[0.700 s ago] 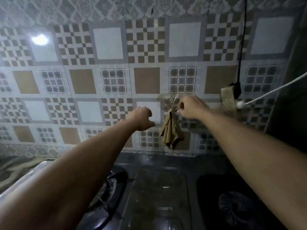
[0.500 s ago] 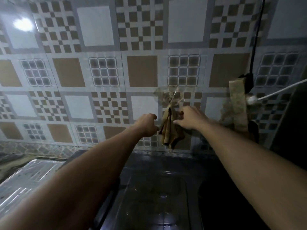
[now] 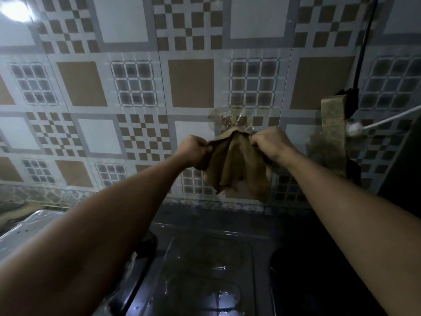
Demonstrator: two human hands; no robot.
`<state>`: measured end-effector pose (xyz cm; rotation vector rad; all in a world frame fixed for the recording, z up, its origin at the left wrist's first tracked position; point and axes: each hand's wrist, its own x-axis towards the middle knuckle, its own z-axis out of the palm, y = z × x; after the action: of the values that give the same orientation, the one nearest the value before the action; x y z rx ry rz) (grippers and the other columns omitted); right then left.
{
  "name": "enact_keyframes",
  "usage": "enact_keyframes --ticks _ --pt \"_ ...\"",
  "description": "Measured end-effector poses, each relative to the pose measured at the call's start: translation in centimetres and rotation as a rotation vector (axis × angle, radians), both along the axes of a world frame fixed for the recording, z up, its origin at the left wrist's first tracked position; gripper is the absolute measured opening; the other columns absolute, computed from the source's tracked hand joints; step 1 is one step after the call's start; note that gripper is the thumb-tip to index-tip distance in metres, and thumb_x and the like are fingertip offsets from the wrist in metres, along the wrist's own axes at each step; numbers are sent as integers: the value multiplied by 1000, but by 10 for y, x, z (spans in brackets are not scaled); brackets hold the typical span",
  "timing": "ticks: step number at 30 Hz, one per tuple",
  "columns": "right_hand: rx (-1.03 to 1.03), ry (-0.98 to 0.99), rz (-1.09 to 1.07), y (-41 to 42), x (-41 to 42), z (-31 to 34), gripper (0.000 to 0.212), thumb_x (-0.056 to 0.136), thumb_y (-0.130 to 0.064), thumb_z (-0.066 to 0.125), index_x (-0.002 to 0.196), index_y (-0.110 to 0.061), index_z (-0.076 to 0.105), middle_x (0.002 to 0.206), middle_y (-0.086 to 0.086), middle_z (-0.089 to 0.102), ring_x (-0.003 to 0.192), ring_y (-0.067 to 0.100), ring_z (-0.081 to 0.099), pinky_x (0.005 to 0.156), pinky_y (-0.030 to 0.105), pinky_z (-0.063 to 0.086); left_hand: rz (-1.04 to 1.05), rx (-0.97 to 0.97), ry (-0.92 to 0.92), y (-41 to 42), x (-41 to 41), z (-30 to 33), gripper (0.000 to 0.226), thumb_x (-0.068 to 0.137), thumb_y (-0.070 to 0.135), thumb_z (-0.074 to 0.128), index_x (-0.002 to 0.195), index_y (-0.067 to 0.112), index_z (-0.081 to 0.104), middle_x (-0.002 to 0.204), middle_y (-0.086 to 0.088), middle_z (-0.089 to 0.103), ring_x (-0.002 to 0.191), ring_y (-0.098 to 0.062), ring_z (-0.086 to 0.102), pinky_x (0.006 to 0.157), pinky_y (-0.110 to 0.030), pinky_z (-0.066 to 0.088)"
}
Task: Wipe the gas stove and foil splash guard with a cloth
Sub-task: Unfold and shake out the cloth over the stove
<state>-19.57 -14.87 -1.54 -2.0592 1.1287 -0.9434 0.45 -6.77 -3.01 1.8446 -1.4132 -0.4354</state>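
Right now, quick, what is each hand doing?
Left hand: closed, fingers gripping the left edge of the brown cloth.
Right hand: closed, gripping the cloth's right edge.

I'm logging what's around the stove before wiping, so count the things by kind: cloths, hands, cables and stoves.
Cloths: 2, the brown cloth held by both hands and a mottled cloth hanging on the wall.
Hands: 2, left hand and right hand.
Cables: 2, black cable and white cable.
Stoves: 1, the gas stove.
Total: 7.
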Motion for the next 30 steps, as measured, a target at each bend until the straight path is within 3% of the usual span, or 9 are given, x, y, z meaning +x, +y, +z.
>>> enact_keyframes --ticks 3,6,9,11,14,18,21,25,30 --pt "227 -286 70 26 -7 20 19 58 -17 53 44 -24 42 52 0 46 61 19 46 60 34 38 31 -97 0 24 8 34 19 98 22 49 86 14 61 87 -8 61 84 -21 61 76 -36 52" --pt "378 -333 245 51 -8 33 26 64 -19 54 38 -21 48 46 -2 48 50 19 47 53 26 38 63 -203 -17 46 6 60 22 99 23 46 80 20 57 80 -2 57 75 -15 56 66 -28 50" --pt "534 -201 513 74 -9 43 30 74 -41 70 89 -16 76 91 10 73 81 25 70 75 36 56 82 -289 -36 70 -4 81 20 98 25 50 79 23 57 75 3 57 65 -8 55 54 -18 42" --pt "617 -75 582 94 -10 51 62 70 -40 81 120 -9 62 116 18 67 106 35 65 91 49 52 102 -330 -100 90 -9 89 19 96 28 54 77 25 56 75 5 57 65 -5 56 52 -15 40" --pt "623 43 587 126 -9 65 78 62 -30 88 127 -3 55 122 22 62 112 39 61 99 57 45 157 -394 -186 116 -11 94 14 91 29 61 77 27 58 79 7 60 72 -3 59 57 -17 46" --pt "563 -134 592 166 -8 82 60 68 -25 82 120 -2 62 116 19 67 106 33 65 96 50 50 218 -349 -137 159 -6 89 25 81 26 73 100 15 61 91 1 61 79 -11 63 70 -30 56" --pt "542 -278 598 197 -7 90 22 86 -14 66 107 -4 66 97 15 69 90 27 67 88 43 55 272 -149 -106 196 0 80 31 79 30 76 92 4 65 82 -5 64 71 -18 65 60 -30 54" --pt "564 -360 547 236 -1 97 12 93 -1 52 98 3 62 83 15 70 78 25 71 68 36 58 174 84 322 253 9 62 53 94 53 47 90 2 64 94 -17 68 78 -28 66 69 -37 55" --pt "632 -452 493 282 10 92 28 95 -6 49 118 9 56 115 24 64 100 32 67 84 44 56 -95 293 828 295 7 39 93 82 80 26 108 -1 65 109 -22 69 96 -36 68 76 -42 56"
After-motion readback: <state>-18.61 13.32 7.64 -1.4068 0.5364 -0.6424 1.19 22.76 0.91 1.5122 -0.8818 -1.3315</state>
